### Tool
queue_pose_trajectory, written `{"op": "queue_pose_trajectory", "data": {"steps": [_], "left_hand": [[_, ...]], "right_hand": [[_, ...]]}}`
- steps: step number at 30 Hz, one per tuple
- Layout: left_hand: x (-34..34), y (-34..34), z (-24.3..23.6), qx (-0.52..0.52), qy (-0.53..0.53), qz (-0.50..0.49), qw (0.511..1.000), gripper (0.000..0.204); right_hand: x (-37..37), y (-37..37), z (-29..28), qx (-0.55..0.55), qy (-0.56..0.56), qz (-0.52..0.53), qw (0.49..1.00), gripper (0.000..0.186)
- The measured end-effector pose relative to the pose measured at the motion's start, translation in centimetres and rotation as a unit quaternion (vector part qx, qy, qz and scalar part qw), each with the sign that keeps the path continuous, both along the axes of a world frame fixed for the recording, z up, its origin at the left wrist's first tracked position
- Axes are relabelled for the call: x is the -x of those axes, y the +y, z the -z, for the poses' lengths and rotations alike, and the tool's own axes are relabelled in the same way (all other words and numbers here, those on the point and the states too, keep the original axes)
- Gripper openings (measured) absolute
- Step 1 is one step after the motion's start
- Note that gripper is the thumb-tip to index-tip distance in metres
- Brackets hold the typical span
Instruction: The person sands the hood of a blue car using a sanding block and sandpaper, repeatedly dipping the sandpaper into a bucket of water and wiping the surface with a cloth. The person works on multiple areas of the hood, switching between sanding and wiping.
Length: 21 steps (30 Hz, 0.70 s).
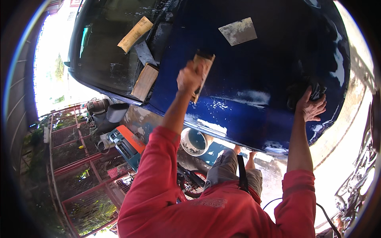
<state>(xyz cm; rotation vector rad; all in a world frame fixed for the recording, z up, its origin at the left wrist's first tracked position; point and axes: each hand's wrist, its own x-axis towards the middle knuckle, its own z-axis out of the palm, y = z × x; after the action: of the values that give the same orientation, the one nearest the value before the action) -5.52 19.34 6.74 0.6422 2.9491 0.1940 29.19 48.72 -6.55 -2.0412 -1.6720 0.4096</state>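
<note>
A blue car hood (pixel 246 75), wet with droplets and whitish streaks, spreads out in front of me. My left hand (pixel 190 77) is closed around a long, narrow sanding block (pixel 205 73) pressed on the hood near the windshield side. Toward the hood's right end, my right hand (pixel 311 105) rests with a dark, crumpled cloth (pixel 317 91) between thumb and fingers; its other fingers are spread a little. A greyish, worn sheet of sandpaper (pixel 239 31) lies farther up on the hood.
At the windshield's base lie a curved yellowish piece (pixel 135 35), a grey strip (pixel 146 53) and a wooden block (pixel 145 82). Below the car's edge stands a white bucket (pixel 196 142) of water. An orange and teal machine (pixel 129 144) and a red mesh fence (pixel 79 166) are at left.
</note>
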Motion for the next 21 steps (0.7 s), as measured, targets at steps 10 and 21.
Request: {"op": "queue_pose_trajectory", "data": {"steps": [10, 21], "left_hand": [[-6.4, -0.9, 1.3, -0.166, -0.052, 0.047, 0.984, 0.034], [5.8, 4.6, -0.5, -0.147, 0.008, -0.037, 0.988, 0.049]], "right_hand": [[0.3, -0.1, -0.8, 0.01, 0.011, 0.016, 1.0, 0.109], [-0.1, 0.0, -0.1, 0.019, -0.01, 0.007, 1.0, 0.107]]}}
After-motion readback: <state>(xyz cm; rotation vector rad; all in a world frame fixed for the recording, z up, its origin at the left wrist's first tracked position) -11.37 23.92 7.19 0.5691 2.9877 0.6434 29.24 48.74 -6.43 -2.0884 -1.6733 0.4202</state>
